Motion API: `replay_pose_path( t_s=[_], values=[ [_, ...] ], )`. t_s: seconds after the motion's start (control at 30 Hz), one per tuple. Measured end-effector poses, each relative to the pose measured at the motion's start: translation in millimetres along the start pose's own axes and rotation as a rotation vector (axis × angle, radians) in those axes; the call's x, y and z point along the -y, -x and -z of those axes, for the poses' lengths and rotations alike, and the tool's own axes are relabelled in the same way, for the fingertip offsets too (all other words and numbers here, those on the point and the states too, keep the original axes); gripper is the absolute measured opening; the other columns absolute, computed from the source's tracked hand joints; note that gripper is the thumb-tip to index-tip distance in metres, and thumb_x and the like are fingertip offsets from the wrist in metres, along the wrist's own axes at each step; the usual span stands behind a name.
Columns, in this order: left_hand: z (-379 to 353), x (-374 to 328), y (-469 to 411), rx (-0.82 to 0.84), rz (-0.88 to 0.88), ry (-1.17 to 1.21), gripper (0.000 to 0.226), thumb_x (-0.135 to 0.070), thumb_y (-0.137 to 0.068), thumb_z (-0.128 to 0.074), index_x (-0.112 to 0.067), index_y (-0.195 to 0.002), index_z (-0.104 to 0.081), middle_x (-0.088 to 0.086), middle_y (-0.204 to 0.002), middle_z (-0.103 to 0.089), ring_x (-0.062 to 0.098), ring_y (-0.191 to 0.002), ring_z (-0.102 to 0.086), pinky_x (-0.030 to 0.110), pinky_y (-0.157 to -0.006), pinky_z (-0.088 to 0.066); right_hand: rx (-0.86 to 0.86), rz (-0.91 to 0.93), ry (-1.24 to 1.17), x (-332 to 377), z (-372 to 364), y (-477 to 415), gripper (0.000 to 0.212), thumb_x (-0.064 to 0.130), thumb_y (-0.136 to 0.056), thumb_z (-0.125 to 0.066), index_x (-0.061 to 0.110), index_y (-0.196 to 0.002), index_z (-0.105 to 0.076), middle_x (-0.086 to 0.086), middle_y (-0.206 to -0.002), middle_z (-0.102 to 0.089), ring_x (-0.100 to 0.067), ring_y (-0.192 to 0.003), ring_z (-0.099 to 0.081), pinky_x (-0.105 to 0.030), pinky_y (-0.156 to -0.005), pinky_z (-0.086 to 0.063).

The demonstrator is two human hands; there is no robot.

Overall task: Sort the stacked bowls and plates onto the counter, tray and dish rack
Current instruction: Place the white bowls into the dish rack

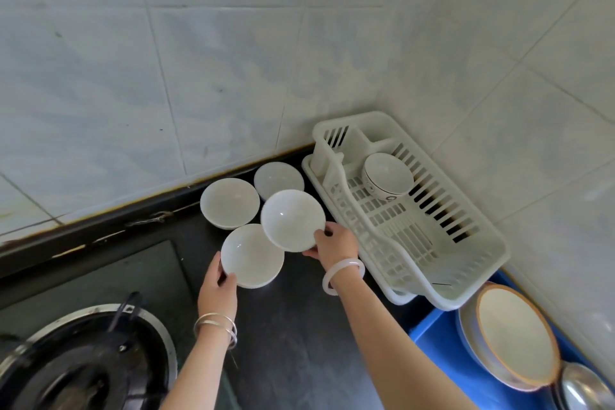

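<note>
The left hand (pixel 218 280) pinches the rim of a white bowl (pixel 252 255) low over the counter (pixel 293 326). The right hand (pixel 334 243) grips a tilted bowl (pixel 292 219), probably just separated for sorting. Two bowls (pixel 229 202) sit beyond the fingertips, the dish rack (pixel 442 256) beside the right knuckles.

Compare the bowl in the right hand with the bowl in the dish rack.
The bowl in the right hand is plain white; the bowl in the dish rack has dark markings outside. The held one is tilted in the right hand, above the counter; the rack one leans on its side. Both are round and empty.
</note>
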State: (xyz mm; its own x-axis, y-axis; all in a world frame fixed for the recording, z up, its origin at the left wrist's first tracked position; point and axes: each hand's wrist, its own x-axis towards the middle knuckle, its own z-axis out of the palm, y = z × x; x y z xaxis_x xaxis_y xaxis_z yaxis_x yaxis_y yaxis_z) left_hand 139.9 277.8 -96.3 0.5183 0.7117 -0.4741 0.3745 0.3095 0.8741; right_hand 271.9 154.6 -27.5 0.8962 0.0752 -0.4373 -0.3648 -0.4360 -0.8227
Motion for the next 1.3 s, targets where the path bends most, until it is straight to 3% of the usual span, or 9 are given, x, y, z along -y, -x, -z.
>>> replay_pose_path(
  t_s=[0.13, 0.23, 0.37, 0.47, 0.63, 0.77, 0.83, 0.93, 1.3],
  values=[
    [1.1, -1.4, -2.0, 0.054, 0.070, 0.123, 0.048, -0.007, -0.093, -0.040, -0.026, -0.136, -0.044, 0.003, -0.140, -0.051, 0.025, -0.129, -0.047, 0.044, -0.112, -0.033, 0.048, 0.026, 0.149, 10.6, -14.8, 14.8, 0.015, 0.010, -0.086, -0.052, 0.014, -0.087, -0.067, -0.003, -0.077, -0.070, -0.017, -0.068, -0.070, -0.039, -0.071, -0.061],
    [3.0, -10.2, -2.4, 0.031, 0.169, 0.282, 0.041, -0.017, -0.096, -0.036, -0.023, -0.135, -0.046, 0.005, -0.139, -0.049, 0.028, -0.127, -0.047, 0.038, -0.107, -0.036, 0.058, 0.019, 0.291, 11.8, -26.5, 20.0, 0.015, 0.012, -0.083, -0.054, 0.009, -0.082, -0.068, -0.009, -0.076, -0.072, -0.021, -0.070, -0.071, -0.036, -0.072, -0.060],
    [5.7, -16.8, -1.1, 0.044, 0.197, 0.342, 0.037, -0.026, -0.097, -0.035, -0.020, -0.130, -0.051, 0.005, -0.134, -0.052, 0.028, -0.126, -0.048, 0.037, -0.104, -0.035, 0.072, 0.027, 0.418, 8.5, -37.7, 22.7, 0.014, 0.013, -0.081, -0.054, 0.007, -0.075, -0.065, -0.016, -0.074, -0.068, -0.019, -0.061, -0.059, -0.027, -0.058, -0.051],
    [6.9, -15.4, -2.9, 0.035, 0.199, 0.313, 0.034, -0.027, -0.093, -0.044, -0.023, -0.124, -0.056, 0.002, -0.125, -0.056, 0.024, -0.120, -0.050, 0.038, -0.105, -0.037, 0.070, 0.032, 0.469, 4.4, -42.1, 21.6, 0.015, 0.012, -0.080, -0.053, 0.015, -0.066, -0.060, -0.006, -0.065, -0.057, -0.017, -0.058, -0.052, -0.027, -0.056, -0.048],
    [8.3, -9.1, -9.7, 0.065, 0.165, 0.193, 0.040, -0.014, -0.091, -0.048, -0.022, -0.130, -0.052, 0.008, -0.131, -0.056, 0.026, -0.122, -0.051, 0.038, -0.101, -0.041, 0.077, 0.012, 0.495, -2.1, -41.4, 16.0, 0.015, 0.014, -0.080, -0.055, 0.016, -0.066, -0.060, -0.001, -0.062, -0.055, -0.014, -0.054, -0.049, -0.023, -0.050, -0.043],
    [7.5, -12.8, -14.6, 0.078, 0.196, 0.168, 0.040, -0.009, -0.090, -0.046, -0.021, -0.127, -0.053, 0.009, -0.128, -0.056, 0.026, -0.119, -0.051, 0.042, -0.103, -0.042, 0.128, -0.018, 0.463, -2.7, -37.3, 11.3, 0.005, 0.018, -0.082, -0.061, 0.023, -0.084, -0.062, 0.004, -0.077, -0.060, -0.012, -0.064, -0.056, -0.021, -0.052, -0.044],
    [7.2, -16.0, -16.3, 0.080, 0.219, 0.165, 0.039, -0.008, -0.089, -0.045, -0.019, -0.126, -0.053, 0.011, -0.128, -0.055, 0.030, -0.120, -0.051, 0.044, -0.102, -0.043, 0.217, -0.087, 0.328, -4.9, -36.9, 6.8, 0.023, 0.015, -0.084, -0.060, 0.025, -0.105, -0.063, 0.000, -0.100, -0.065, -0.018, -0.081, -0.064, -0.030, -0.067, -0.057],
    [5.7, -20.6, -16.2, 0.080, 0.244, 0.170, 0.040, -0.006, -0.090, -0.044, -0.017, -0.128, -0.051, 0.012, -0.129, -0.054, 0.033, -0.121, -0.051, 0.045, -0.100, -0.045, 0.341, -0.221, 0.127, -4.2, -38.6, 4.8, 0.040, 0.007, -0.088, -0.055, 0.025, -0.124, -0.057, -0.006, -0.119, -0.063, -0.026, -0.095, -0.066, -0.038, -0.082, -0.058],
    [-23.3, -69.5, 14.6, 0.177, 0.140, 0.179, 0.031, -0.001, -0.084, -0.050, -0.028, -0.084, -0.065, -0.003, -0.096, -0.065, 0.016, -0.090, -0.061, 0.025, -0.065, -0.051, 0.227, 0.025, -0.002, 14.8, 27.7, 8.0, 0.025, 0.013, -0.082, -0.063, 0.023, -0.104, -0.069, 0.005, -0.089, -0.069, -0.016, -0.085, -0.067, -0.025, -0.067, -0.058]
  ],
)
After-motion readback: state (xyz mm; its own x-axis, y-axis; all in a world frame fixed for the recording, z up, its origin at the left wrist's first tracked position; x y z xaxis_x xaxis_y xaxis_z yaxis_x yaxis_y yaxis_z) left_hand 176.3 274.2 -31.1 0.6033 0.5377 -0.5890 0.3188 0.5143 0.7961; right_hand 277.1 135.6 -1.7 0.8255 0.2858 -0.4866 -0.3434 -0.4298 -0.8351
